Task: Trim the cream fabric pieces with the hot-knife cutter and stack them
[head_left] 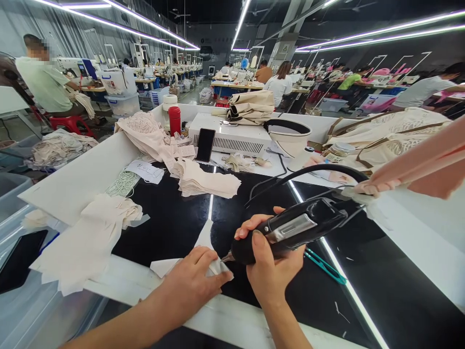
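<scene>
My right hand (271,264) is wrapped round a thick black corded handheld tool (290,228) with a silver panel on its side. Its narrow metal tip (228,258) points left and meets, or nearly meets, a small off-white fabric piece (205,236); exact contact is hard to see. Fingers of my left hand (194,278) are closed on that fabric at the black tabletop (170,228), hiding part of it. Just right of my right hand lie teal thread snips (325,265). Beyond my hands is a stack of cream fabric pieces (207,179).
More cream pieces (87,237) hang over the table's left edge. A white box (232,133), a phone (205,144) and a red bottle (175,121) stand at the back. The tool's cable (312,168) arches toward pink cloth (417,155) at right. Co-workers sit beyond.
</scene>
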`<state>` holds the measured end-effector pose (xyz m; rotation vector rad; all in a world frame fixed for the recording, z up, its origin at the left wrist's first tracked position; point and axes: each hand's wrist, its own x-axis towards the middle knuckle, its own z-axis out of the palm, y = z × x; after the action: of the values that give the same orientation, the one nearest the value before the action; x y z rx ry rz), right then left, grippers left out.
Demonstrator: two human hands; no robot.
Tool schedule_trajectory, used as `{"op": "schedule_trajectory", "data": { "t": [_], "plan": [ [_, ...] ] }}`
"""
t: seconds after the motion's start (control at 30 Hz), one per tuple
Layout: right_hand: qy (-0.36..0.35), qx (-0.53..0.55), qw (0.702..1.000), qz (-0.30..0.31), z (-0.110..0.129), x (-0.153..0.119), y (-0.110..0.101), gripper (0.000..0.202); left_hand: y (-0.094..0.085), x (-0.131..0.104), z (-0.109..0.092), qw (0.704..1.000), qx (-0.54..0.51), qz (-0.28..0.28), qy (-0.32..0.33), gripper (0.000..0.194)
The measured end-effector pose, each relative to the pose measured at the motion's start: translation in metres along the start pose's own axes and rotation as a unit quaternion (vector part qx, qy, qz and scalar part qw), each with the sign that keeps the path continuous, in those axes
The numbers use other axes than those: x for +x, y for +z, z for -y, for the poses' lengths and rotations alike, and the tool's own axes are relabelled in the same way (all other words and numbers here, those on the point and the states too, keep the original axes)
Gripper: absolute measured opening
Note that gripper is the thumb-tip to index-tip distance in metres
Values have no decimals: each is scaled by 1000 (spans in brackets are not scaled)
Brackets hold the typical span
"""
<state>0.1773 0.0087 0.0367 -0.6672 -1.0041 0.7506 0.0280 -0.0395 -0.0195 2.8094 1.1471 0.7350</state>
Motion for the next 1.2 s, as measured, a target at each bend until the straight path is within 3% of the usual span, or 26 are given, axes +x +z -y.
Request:
{"op": "schedule_trajectory", "data": {
  "t": [0.17, 0.3, 0.57, 0.9, 1.2],
  "plan": [
    [-2, 4, 1000, 14, 2, -3, -4, 42, -5, -3, -3, 1000, 13, 19, 8, 40],
    [-4, -1, 1000, 12, 3, -4, -5, 42, -7, -4, 9, 999, -8, 29, 19, 32],
    [-5, 3, 1000, 13, 2, -4, -4, 41, -12, -8, 32, 997, -19, 71, 13, 33],
    [-9, 23, 1000, 9, 1, 1, -1, 40, -8, -8, 34, 998, -23, 65, 17, 32],
    [-7, 20, 1000, 7, -8, 3, 6, 41, -14, -4, 31, 996, -35, 80, 7, 31]
  ]
}}
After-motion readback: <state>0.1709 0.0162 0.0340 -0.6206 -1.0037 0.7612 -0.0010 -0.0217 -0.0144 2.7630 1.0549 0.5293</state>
